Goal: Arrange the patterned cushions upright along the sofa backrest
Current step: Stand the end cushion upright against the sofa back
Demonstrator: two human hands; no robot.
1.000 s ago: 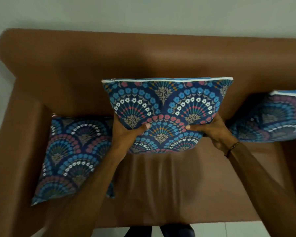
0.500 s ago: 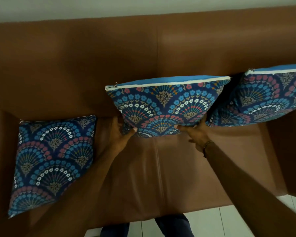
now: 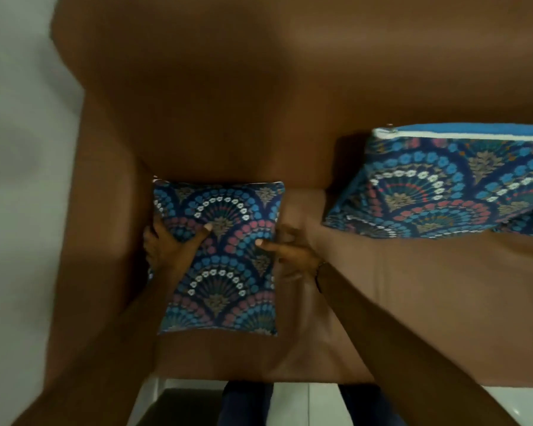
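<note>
A blue fan-patterned cushion (image 3: 225, 265) lies flat on the left end of the brown sofa seat (image 3: 397, 302), beside the left armrest. My left hand (image 3: 170, 244) grips its left edge, thumb on top. My right hand (image 3: 290, 256) holds its right edge, thumb on the pattern. A second patterned cushion (image 3: 443, 186) leans upright against the sofa backrest (image 3: 259, 103) at the right, its blue back and white piping on top. A corner of a third cushion (image 3: 523, 224) peeks out at the far right.
The left armrest (image 3: 105, 226) rises close beside the flat cushion. A pale wall is at the left. White floor tiles (image 3: 305, 401) and my dark trouser legs show below the seat's front edge.
My hands have left the middle cushion, which now leans on the backrest, and have moved left to take hold of the flat cushion. My view has swung left.
</note>
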